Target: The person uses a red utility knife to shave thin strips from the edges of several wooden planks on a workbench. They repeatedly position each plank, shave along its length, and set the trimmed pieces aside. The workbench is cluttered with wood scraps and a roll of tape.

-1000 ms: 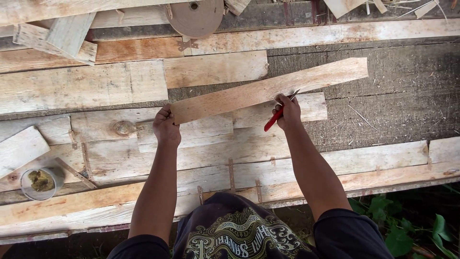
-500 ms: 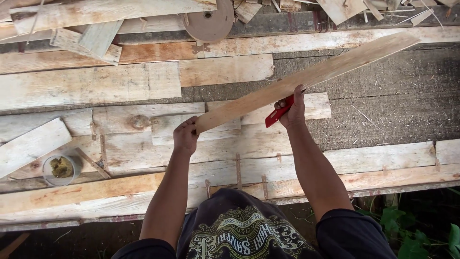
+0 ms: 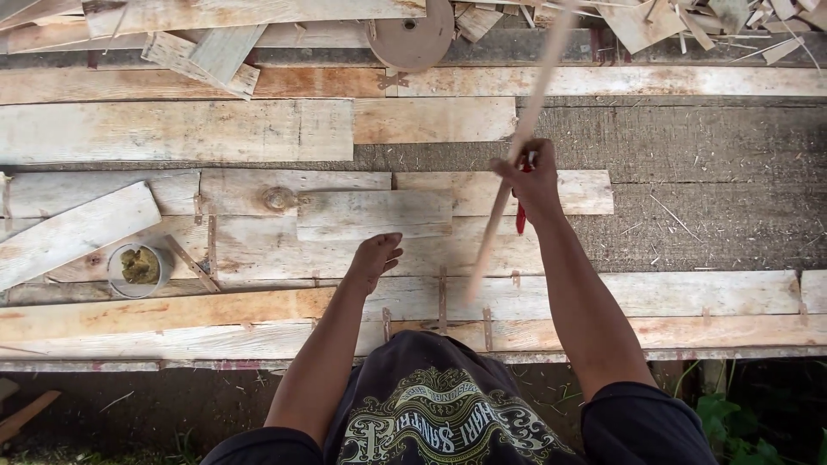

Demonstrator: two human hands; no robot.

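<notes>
R hand (image 3: 534,179) grips slat (image 3: 508,181) + red pencil (image 3: 520,220), slat edge-on over bench (image 3: 172,138). L hand (image 3: 375,258) open, empty, clear of slat. Boards all round.

Workbench (image 3: 706,146) of weathered planks — lying on it: loose boards (image 3: 73,231), offcuts (image 3: 215,53), a round disc (image 3: 418,34), a small tin (image 3: 138,269).

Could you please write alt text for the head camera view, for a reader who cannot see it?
The right hand holds a thin wooden strip and a red tool over a rough plank bench; the left hand hovers open, empty.
</notes>
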